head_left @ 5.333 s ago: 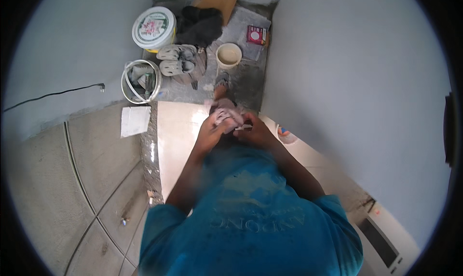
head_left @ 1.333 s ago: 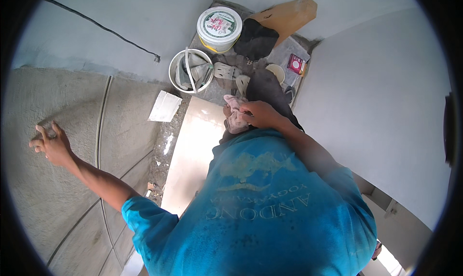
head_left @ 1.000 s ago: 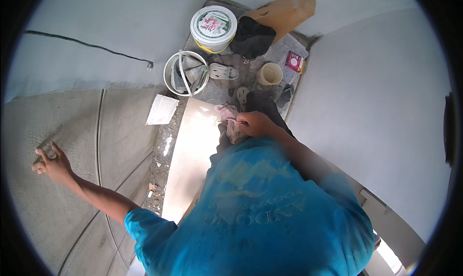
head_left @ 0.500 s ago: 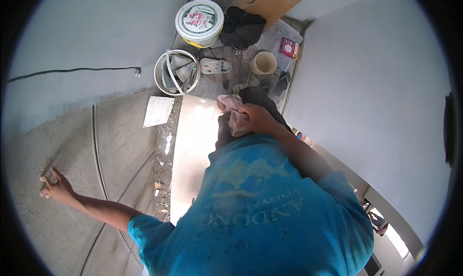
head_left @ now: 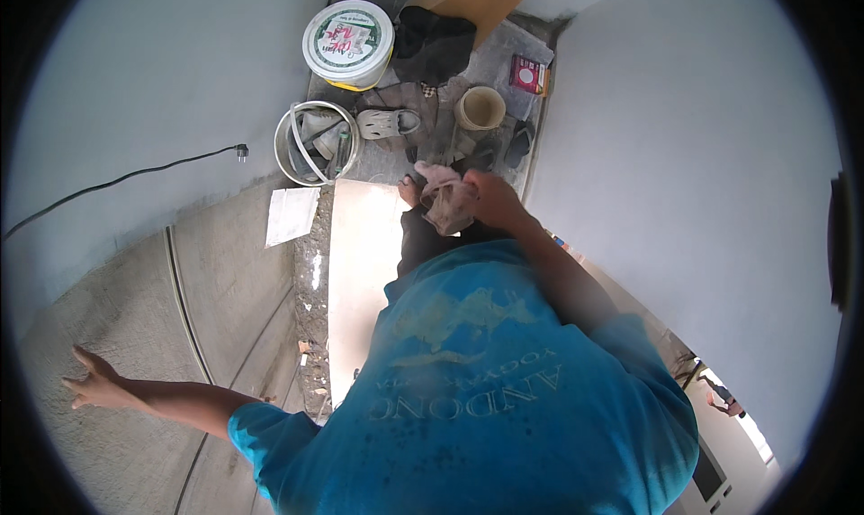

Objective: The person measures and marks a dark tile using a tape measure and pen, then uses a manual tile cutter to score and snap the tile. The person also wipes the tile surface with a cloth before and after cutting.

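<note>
A crumpled, dirty pinkish cloth [head_left: 447, 200] is bunched up in my right hand [head_left: 497, 202], whose fingers are closed round it in front of my waist. My bare foot [head_left: 409, 191] shows just left of the cloth, next to dark trousers. Out to the left, my left hand [head_left: 97, 385] is raised beside the rough grey wall [head_left: 135, 281] with its fingers spread and nothing in them. Whether those fingers touch the wall, I cannot tell.
Ahead stand a lidded white bucket [head_left: 349, 43], an open white bucket [head_left: 281, 146] with tools, a grey clog [head_left: 382, 124], a beige tub [head_left: 480, 107] and a red box [head_left: 528, 74]. A black plug cord [head_left: 135, 178] runs along the left wall. A pale board [head_left: 360, 245] lies below me.
The view has shifted slightly. My left hand's fingers have straightened from a curled shape. My right hand keeps hold of the cloth, which has bunched differently.
</note>
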Motion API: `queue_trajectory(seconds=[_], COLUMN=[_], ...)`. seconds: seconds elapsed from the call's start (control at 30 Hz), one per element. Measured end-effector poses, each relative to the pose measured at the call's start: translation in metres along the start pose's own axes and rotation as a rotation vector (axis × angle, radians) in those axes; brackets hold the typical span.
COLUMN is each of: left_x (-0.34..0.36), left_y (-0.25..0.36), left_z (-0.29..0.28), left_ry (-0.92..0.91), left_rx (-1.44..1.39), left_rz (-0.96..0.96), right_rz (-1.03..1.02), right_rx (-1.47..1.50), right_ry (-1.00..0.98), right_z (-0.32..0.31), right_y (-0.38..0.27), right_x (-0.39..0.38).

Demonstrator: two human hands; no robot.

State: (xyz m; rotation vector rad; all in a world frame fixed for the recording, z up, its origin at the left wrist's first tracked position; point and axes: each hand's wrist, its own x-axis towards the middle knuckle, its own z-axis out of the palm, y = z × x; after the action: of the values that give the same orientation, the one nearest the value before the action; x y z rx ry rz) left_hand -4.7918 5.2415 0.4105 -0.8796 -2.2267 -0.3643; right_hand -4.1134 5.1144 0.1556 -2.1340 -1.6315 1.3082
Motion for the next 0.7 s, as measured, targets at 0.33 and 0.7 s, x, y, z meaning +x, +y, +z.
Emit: queue_trajectory(seconds=[0.33, 0.7], left_x=[0.083, 0.102], left_y=[0.025, 0.015], left_z=[0.046, 0.016], left_ry=[-0.040, -0.251], left_rx=[0.398, 0.479], left_rz=[0.036, 0.285], right_rz=[0.042, 0.137], right_rx=[0.108, -0.066], right_ry=[0.271, 0.082], right_z=[-0.126, -0.262], right_y=[0.099, 0.122], right_x=[0.062, 0.112])
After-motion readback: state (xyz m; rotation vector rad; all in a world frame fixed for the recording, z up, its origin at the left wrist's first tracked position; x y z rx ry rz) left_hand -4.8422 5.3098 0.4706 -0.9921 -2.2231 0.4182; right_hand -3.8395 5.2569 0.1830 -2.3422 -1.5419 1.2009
